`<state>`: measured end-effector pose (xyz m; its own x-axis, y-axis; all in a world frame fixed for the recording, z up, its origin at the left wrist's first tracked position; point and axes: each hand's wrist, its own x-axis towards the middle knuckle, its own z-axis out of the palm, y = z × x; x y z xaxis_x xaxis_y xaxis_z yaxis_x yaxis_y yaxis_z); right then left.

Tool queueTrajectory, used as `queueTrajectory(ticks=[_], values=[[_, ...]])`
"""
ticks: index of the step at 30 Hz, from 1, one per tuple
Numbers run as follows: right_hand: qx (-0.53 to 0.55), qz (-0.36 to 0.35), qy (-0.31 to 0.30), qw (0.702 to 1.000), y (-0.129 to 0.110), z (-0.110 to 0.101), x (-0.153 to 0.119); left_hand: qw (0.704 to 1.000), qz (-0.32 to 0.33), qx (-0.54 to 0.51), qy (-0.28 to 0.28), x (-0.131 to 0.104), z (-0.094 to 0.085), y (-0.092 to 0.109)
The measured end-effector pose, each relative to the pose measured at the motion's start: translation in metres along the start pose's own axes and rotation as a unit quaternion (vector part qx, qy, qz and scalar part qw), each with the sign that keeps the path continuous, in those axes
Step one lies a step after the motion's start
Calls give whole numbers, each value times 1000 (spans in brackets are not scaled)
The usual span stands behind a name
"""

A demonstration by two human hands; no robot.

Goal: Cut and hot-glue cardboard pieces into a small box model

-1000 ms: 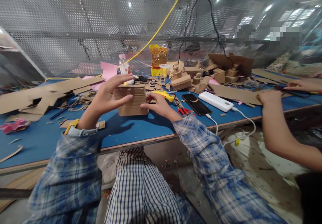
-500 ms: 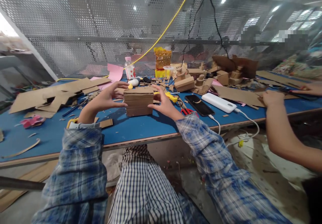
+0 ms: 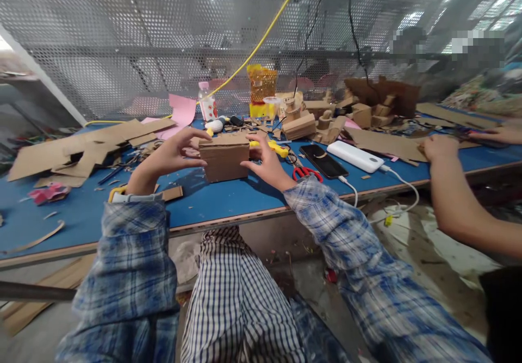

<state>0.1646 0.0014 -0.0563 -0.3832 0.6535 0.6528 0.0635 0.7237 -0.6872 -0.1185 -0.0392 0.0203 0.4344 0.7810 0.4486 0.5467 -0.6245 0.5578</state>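
Note:
A small brown cardboard box [image 3: 227, 162] stands at the blue tabletop, front face toward me. My left hand [image 3: 173, 155] holds its left side, thumb at the near face and fingers at the upper left edge. My right hand [image 3: 267, 161] is closed on the right side in the same way, thumb near the front corner. The fingertips behind the box are partly hidden. Just behind my right hand lies a yellow tool [image 3: 274, 148], part of it covered. Red-handled scissors [image 3: 306, 174] rest to the right of that hand.
Right of the scissors lie a black phone [image 3: 324, 161] and a white power bank [image 3: 354, 156] with a cable. Cardboard sheets [image 3: 77, 148] spread at left. A bottle [image 3: 207, 104] and a yellow bag [image 3: 262, 91] stand behind. A co-worker's arm [image 3: 457, 194] reaches in from the right.
The box has tilted slightly between my hands, showing a smoother front face and more of its top edge. My view has shifted a little, and the scissors' handles show more fully.

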Motion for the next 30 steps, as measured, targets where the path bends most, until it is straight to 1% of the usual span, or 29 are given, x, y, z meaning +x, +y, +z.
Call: queueTrajectory(ticks=[4, 8, 15, 24, 30], values=[[19, 10, -9, 1000, -3, 0, 0, 1000, 18, 22, 10, 1, 0, -3], [28, 14, -8, 999, -3, 1, 1, 999, 27, 36, 2, 1, 0, -4], [7, 17, -1, 1000, -1, 0, 0, 996, 65, 54, -3, 1, -1, -1], [1, 24, 2, 1000, -3, -1, 1, 995, 67, 72, -9, 2, -3, -5], [-17, 36, -4, 999, -6, -2, 2, 995, 46, 90, -9, 2, -4, 0]])
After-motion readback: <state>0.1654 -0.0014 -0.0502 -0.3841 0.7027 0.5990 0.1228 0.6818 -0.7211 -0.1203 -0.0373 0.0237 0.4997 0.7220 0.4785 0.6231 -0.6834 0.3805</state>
